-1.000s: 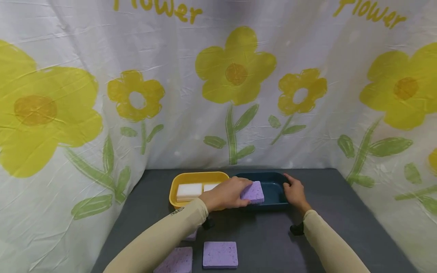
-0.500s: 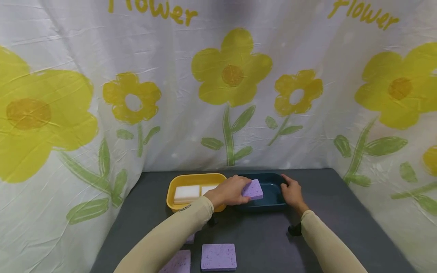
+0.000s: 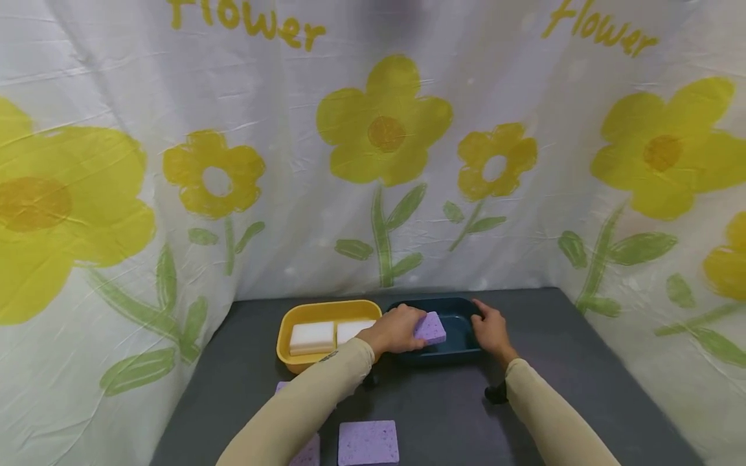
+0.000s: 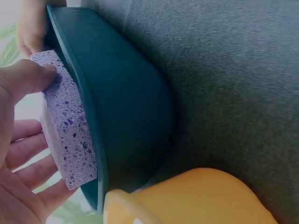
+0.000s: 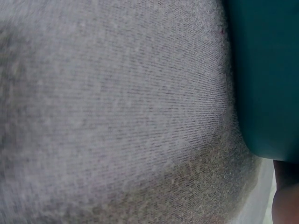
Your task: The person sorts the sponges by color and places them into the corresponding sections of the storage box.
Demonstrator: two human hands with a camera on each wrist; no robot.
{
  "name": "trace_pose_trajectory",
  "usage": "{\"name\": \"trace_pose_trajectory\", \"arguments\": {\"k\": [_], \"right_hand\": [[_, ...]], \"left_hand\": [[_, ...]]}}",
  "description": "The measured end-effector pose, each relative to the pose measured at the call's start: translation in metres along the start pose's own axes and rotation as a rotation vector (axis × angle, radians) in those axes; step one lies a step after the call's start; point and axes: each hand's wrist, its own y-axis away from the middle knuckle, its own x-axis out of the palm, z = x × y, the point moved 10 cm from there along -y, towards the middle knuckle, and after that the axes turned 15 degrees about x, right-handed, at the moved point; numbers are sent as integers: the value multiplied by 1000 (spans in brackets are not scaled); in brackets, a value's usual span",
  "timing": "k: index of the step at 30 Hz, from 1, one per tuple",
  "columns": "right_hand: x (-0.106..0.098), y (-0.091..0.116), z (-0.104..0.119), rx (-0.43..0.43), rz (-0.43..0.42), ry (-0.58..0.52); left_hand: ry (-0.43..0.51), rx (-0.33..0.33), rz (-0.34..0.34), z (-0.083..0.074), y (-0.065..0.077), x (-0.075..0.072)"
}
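My left hand (image 3: 396, 329) pinches a purple speckled sponge (image 3: 431, 328), its thumb on one side and its fingers on the other, as the left wrist view shows. The sponge is tilted, held over the left part of a dark teal tub (image 3: 460, 333), right at its rim. On the tub's right end my right hand (image 3: 491, 331) holds the rim. Little of that hand shows in the right wrist view, where a finger (image 5: 286, 203) appears beside the teal wall. Nothing else is visible inside the tub, though my left hand hides part of it.
Left of the teal tub, close beside it, stands a yellow tub (image 3: 283, 336) holding white sponges (image 3: 312, 336). Nearer me on the dark table (image 3: 443, 414) lie a purple sponge (image 3: 368, 443) and others partly hidden by my left sleeve (image 3: 309, 408). A flower-printed curtain (image 3: 291, 246) hangs behind.
The head view has shifted, so the scene sits a little lower and further left. My left hand keeps its hold on the sponge over the tub; the right hand stays on the rim.
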Motion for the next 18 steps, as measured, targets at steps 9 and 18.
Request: {"name": "trace_pose_trajectory", "arguments": {"k": [9,18], "right_hand": [[2,-10,-11,-129,-43,-74],[-5,5,4,-43,-58,-26]], "left_hand": [[20,-14,8,9,-22,13],[54,-28,6,27,-49,42]]}}
